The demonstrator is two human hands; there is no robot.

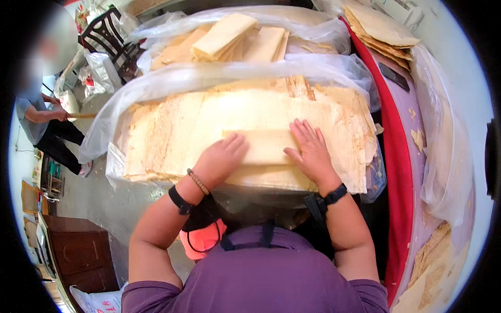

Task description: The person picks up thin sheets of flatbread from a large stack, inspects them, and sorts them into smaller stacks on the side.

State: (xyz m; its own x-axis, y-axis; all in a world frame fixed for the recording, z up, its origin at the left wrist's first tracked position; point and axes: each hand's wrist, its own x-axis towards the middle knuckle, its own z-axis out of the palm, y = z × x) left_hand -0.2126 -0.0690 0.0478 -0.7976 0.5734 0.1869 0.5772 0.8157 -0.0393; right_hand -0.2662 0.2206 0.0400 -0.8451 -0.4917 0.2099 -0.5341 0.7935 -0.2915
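A folded strip of thin pale-yellow sheet (268, 146), which looks like tofu skin, lies on a wide stack of the same sheets (180, 129). My left hand (225, 156), slightly blurred, rests palm down over the strip's left end. Across its right end my right hand (311, 152) lies flat with the fingers spread and the thumb out to the left. Neither hand grips anything. The stack's edges are ragged, with brownish, crumbly patches at the left and the back.
Clear plastic sheeting (235, 72) runs behind the stack; folded bundles (225, 35) lie beyond. A red-edged table (397, 168) at right bears a phone (394, 76) and more sheets (381, 27). At left, a person (43, 113) holds a stick near a dark chair (105, 33).
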